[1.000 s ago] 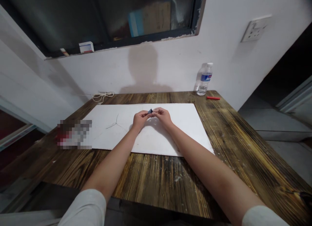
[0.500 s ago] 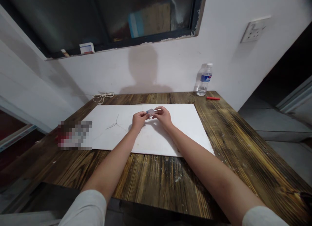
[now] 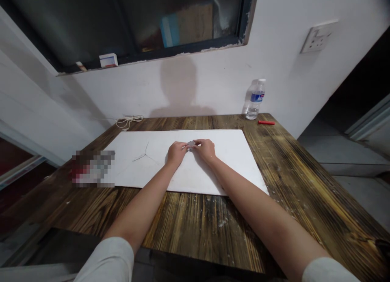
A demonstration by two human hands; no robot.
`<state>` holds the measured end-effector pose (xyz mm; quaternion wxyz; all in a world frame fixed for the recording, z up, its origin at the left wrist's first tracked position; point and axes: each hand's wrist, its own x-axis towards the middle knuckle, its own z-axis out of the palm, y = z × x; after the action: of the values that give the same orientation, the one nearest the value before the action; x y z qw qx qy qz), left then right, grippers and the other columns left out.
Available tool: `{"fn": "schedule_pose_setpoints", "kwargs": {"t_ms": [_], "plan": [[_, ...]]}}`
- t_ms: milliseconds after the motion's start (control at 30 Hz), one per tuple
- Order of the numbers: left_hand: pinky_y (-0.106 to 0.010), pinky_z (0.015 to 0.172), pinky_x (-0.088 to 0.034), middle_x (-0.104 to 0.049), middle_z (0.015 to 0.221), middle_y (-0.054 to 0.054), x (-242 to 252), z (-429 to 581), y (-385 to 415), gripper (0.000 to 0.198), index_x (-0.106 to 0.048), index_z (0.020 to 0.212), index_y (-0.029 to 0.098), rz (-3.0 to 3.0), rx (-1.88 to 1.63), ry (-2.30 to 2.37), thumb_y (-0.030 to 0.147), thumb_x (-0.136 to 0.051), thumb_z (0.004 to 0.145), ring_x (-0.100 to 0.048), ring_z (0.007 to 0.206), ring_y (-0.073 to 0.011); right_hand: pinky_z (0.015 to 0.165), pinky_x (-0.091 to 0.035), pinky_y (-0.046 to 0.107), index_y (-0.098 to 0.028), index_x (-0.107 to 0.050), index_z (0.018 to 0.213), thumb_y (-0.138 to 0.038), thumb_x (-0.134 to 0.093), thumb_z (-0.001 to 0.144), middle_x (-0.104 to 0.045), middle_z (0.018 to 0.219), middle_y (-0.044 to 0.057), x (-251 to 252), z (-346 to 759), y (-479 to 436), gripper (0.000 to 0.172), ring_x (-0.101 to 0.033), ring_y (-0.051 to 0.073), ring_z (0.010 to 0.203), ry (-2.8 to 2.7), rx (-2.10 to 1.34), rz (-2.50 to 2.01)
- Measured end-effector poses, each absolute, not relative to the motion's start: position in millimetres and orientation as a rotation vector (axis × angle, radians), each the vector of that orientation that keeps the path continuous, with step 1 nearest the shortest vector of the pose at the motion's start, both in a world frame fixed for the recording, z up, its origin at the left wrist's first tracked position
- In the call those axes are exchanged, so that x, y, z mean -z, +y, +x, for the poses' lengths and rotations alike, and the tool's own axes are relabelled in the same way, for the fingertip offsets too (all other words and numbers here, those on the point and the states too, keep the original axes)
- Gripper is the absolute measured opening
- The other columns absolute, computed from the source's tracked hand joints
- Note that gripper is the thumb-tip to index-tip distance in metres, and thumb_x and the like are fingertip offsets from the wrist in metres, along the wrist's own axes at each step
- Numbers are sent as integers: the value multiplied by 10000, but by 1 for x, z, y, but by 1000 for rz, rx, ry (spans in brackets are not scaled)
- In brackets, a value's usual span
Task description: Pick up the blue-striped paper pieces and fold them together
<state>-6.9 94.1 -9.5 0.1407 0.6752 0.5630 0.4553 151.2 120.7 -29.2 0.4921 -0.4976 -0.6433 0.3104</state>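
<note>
Between my two hands is a small grey piece [image 3: 191,144], too small to tell its kind. My left hand [image 3: 177,153] pinches its left side with thumb and fingers. On the right side, the fingertips of my right hand [image 3: 206,149] are closed on the same piece. Both hands are over the white board [image 3: 213,176], right of its middle. Further left on the board, dark thin lines [image 3: 145,154] branch from one point; I cannot tell whether they are drawn or are wires.
The board lies on a dark wooden table [image 3: 195,225]. A water bottle [image 3: 255,100] and a red stick-like object [image 3: 266,123] are at the back right. A coiled white cable [image 3: 128,120] lies at the back left. A blurred-out patch [image 3: 93,168] covers something at the board's left end.
Both hands have come slightly lower, toward the board, with the grey piece. The piece has turned: the blue part seen on it before no longer shows.
</note>
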Motion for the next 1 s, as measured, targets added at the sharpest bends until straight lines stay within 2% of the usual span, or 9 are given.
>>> {"fn": "schedule_pose_setpoints", "kwargs": {"t_ms": [100, 300, 400, 533, 600, 700, 800, 900, 1000], "plan": [[-364, 827, -410, -731, 786, -66, 11, -9, 96, 27, -780, 712, 274, 2005, -1323, 1621, 267, -762, 692, -587, 867, -271, 840, -395, 381, -286, -774, 742, -310, -771, 671, -730, 768, 17, 28, 151, 120, 75, -629, 258, 860, -1675, -674, -1266], [-348, 780, -406, -729, 816, -63, 17, -13, 99, 137, -782, 776, 266, 2208, -1078, 1689, 274, -648, 804, -583, 829, -249, 801, -365, 360, -292, -777, 841, -378, -780, 681, -731, 792, 31, 25, 154, 121, 183, -600, 265, 885, -1820, -584, -1330], [-335, 750, -409, -722, 812, -64, 19, -14, 100, 193, -783, 786, 262, 2292, -1006, 1694, 303, -605, 848, -593, 814, -238, 789, -347, 358, -289, -775, 845, -396, -742, 738, -723, 794, 37, 21, 155, 119, 155, -595, 269, 887, -1947, -553, -1387], [-327, 743, -416, -706, 781, -64, 19, -12, 102, 187, -784, 792, 254, 2354, -988, 1630, 285, -611, 856, -599, 792, -226, 796, -342, 365, -286, -752, 953, -411, -628, 853, -712, 957, 69, 17, 153, 112, 202, -571, 290, 975, -2162, -410, -1398], [-325, 759, -425, -706, 794, -57, 18, -11, 101, 161, -782, 821, 254, 2381, -977, 1580, 238, -624, 846, -602, 800, -220, 826, -347, 378, -262, -695, 1121, -400, -555, 906, -679, 1090, 105, 17, 151, 108, 292, -545, 301, 1044, -2255, -312, -1406], [-323, 796, -439, -715, 844, -47, 14, -9, 97, 178, -776, 861, 252, 2427, -929, 1577, 188, -610, 848, -608, 839, -210, 889, -348, 406, -183, -491, 1385, -397, -492, 940, -601, 1251, 161, 19, 148, 104, 493, -505, 311, 1128, -2300, -247, -1415], [-306, 758, -445, -722, 835, -44, 10, -7, 93, 177, -774, 832, 234, 2402, -885, 1673, 206, -601, 856, -613, 812, -196, 927, -348, 434, -140, -373, 1458, -364, -499, 931, -561, 1318, 177, 18, 147, 105, 586, -490, 317, 1163, -2249, -312, -1427], [-281, 688, -427, -720, 781, -36, 8, -7, 92, 195, -768, 780, 210, 2255, -961, 1747, 274, -600, 855, -609, 743, -180, 928, -364, 437, -177, -436, 1416, -326, -567, 885, -606, 1273, 142, 17, 149, 110, 567, -513, 306, 1145, -2148, -441, -1408], [-261, 632, -400, -700, 707, -15, 8, -6, 92, 244, -747, 725, 186, 2024, -1084, 1784, 353, -604, 829, -597, 695, -170, 886, -398, 398, -233, -628, 1199, -323, -631, 839, -690, 1104, 63, 18, 152, 119, 371, -581, 256, 1014, -2007, -619, -1328]]}}
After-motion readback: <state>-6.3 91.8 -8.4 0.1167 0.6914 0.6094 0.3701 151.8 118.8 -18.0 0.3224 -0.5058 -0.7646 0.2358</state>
